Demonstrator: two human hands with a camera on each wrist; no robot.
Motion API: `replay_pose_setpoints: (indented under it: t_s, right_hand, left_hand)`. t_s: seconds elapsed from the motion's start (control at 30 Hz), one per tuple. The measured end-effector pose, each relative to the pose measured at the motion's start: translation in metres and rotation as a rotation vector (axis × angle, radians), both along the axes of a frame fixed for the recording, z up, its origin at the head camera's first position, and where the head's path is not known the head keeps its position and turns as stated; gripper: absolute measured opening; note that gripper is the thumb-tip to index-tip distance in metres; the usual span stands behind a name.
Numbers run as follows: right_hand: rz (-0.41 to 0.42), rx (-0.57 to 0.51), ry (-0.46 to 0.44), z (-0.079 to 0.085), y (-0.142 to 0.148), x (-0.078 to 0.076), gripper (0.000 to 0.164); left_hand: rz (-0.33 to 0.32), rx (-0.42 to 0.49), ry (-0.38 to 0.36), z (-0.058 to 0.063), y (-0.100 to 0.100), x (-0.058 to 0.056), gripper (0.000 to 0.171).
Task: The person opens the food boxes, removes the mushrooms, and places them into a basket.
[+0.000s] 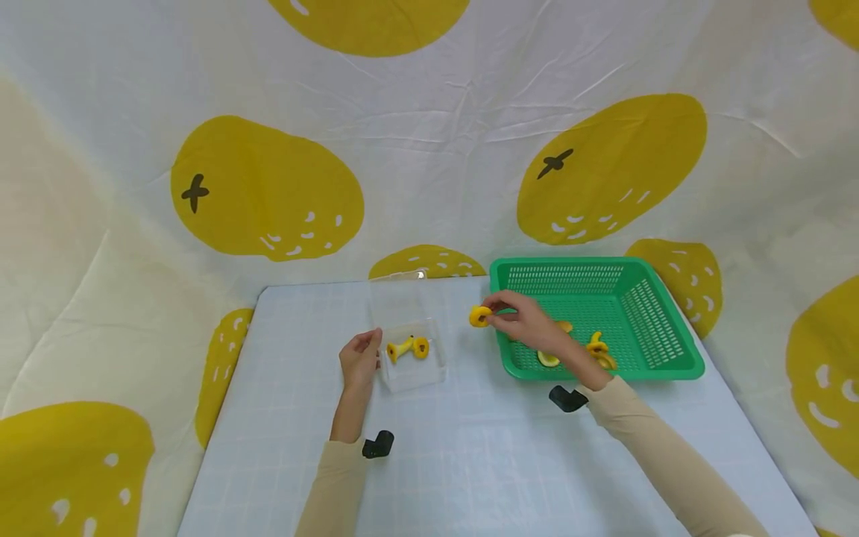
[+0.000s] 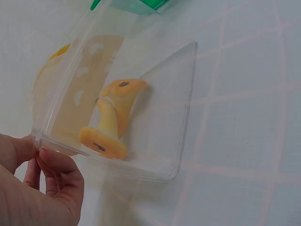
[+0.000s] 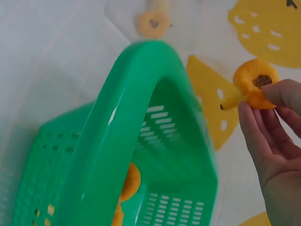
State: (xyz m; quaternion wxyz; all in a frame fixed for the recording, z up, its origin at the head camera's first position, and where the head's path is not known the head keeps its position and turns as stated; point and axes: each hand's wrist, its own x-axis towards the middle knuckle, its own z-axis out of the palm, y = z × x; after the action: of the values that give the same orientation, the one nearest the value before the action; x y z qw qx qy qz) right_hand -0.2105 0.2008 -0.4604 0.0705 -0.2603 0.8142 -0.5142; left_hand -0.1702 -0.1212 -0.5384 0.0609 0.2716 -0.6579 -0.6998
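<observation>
A clear plastic box (image 1: 429,377) stands on the table with its lid (image 1: 397,298) raised at the back. My left hand (image 1: 359,360) is at the box's left side, thumb and fingertips pinching the rim near the hinge corner. Inside lie two yellow mushrooms (image 2: 104,143) with flared caps and pale stems. Between the box and a green basket (image 1: 661,374), my right hand (image 1: 530,324) pinches another yellow mushroom (image 3: 256,80) by its cap, in the air. Its dark-centred cap faces the right wrist camera, and its thin stem points left there.
Several yellow pieces (image 1: 596,347) and a pale yellow round piece (image 1: 548,359) lie in the slotted basket, partly hidden by my right forearm. A pale checked cloth (image 1: 463,455) covers the table. A white curtain with yellow fruit prints (image 1: 429,149) hangs behind it.
</observation>
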Motion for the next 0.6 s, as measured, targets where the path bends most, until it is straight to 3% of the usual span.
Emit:
replay_pose_setpoints:
  t_s: [0.6]
  right_hand:
    - [-0.141,0.025,0.112,0.0,0.063,0.01,0.023]
  left_hand:
    - [0.011,0.017,0.014,0.0,0.001,-0.001,0.027]
